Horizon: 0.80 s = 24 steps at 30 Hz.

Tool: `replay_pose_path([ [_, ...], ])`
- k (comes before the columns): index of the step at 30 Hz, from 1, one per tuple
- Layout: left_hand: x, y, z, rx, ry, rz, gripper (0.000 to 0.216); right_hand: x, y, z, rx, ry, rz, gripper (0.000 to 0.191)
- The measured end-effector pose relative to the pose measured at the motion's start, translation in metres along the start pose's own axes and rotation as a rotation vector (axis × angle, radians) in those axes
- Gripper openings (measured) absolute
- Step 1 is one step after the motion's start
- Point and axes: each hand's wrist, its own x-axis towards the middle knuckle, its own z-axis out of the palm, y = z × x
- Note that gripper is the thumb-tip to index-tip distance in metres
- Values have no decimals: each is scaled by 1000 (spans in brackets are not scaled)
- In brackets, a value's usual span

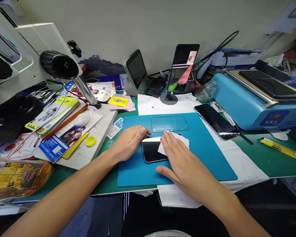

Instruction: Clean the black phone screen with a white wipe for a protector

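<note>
A phone point(151, 151) with a dark screen lies face up on the blue mat point(138, 176). My left hand point(130, 142) is closed at the phone's upper left corner, steadying it; its fingertips are partly hidden. On the phone's right half, my right hand point(179, 158) presses a white wipe point(184, 139) flat against the screen, fingers stretched and thumb apart. The hand and wipe cover that part of the phone. Just behind it on the mat lies a clear screen protector point(170, 124) with a dark outline.
At left, a microscope point(49, 56) overhangs magazines point(56, 113) and a plastic-wrapped pack point(19, 177). A phone on a stand point(184, 67) and a glass jar point(207, 91) stand behind. Rightward are another phone point(215, 120), a blue heating machine point(241, 102) and a yellow cutter point(281, 148).
</note>
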Motion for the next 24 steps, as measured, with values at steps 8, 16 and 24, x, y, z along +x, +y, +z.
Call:
replay_pose_path([
  [8, 0, -3, -1, -39, -8, 23, 77, -14, 6, 5, -47, 28, -30, 103],
  [16, 0, -5, -1, -45, -13, 25, 83, -11, 21, -19, 72, -139, -46, 102],
  [24, 0, -1, -2, -46, -10, 19, 85, 15, 24, -1, 21, -70, 10, 94],
])
